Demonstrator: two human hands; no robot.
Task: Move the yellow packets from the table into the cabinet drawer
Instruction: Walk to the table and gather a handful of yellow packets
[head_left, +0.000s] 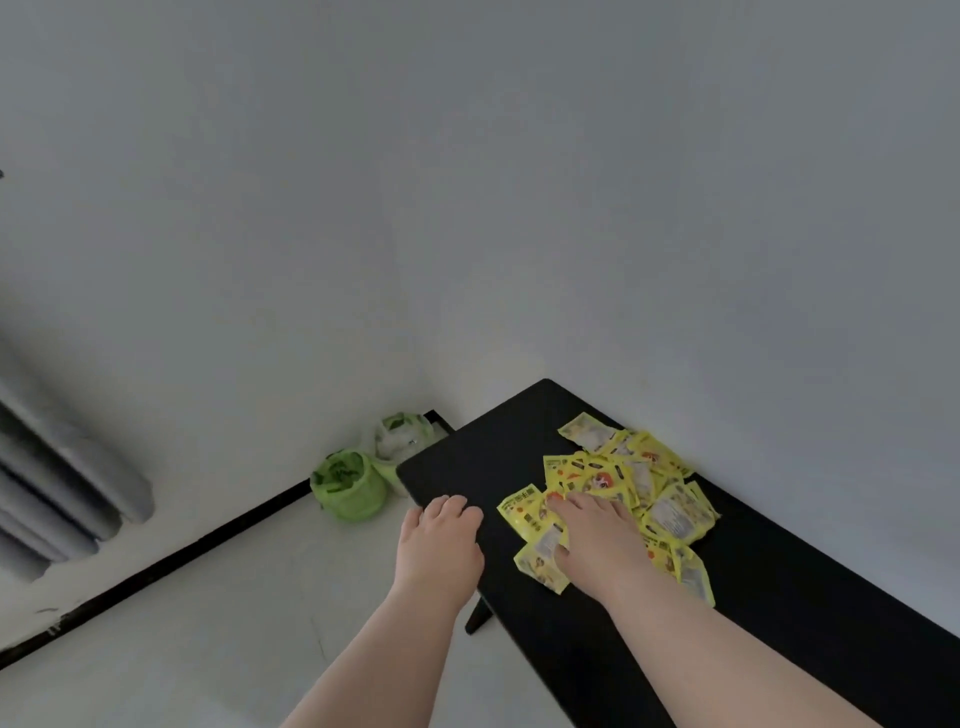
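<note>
A heap of several yellow packets (618, 483) lies on the black table (779, 597), close to the wall. My right hand (592, 540) lies palm down on the near part of the heap, fingers spread over the packets; whether it grips any I cannot tell. My left hand (439, 545) rests flat at the table's left edge, fingers slightly apart, holding nothing. No cabinet or drawer is in view.
Two green plastic bags (350, 486) with leafy contents sit on the white floor by the wall corner, left of the table. A black skirting strip (156, 569) runs along the wall. A grey curtain (57, 493) hangs at far left.
</note>
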